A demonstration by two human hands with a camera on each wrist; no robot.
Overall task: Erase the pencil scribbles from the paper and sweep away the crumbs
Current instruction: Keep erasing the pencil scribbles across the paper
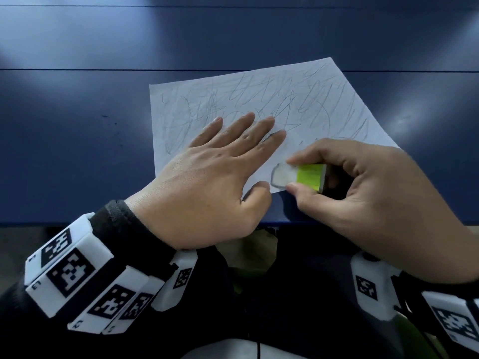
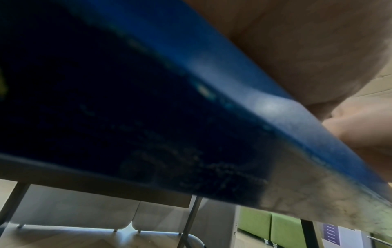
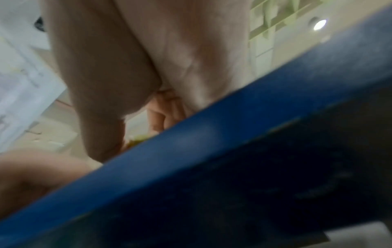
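Note:
A white sheet of paper [image 1: 324, 99] covered with grey pencil scribbles lies tilted on the dark blue table [image 1: 77, 125]. My left hand [image 1: 220, 164] lies flat on the sheet's near left part, fingers straight and spread. My right hand [image 1: 363, 187] pinches a white eraser [image 1: 282, 177] with a yellow-green sleeve [image 1: 309, 177] between thumb and forefinger. The eraser's grey-smudged tip touches the paper near its front corner. In the right wrist view I see my right hand's palm [image 3: 169, 58] and a sliver of the sleeve [image 3: 137, 138] above the table edge. The left wrist view shows my left hand's palm [image 2: 307, 42] from below.
The table's front edge [image 1: 77, 224] runs just under both wrists. Both wrist views look up past the table's blue rim [image 2: 233, 75] [image 3: 212, 134]. Table legs [image 2: 191, 218] and green seats [image 2: 271, 229] show below. Bare table surface lies left of and behind the paper.

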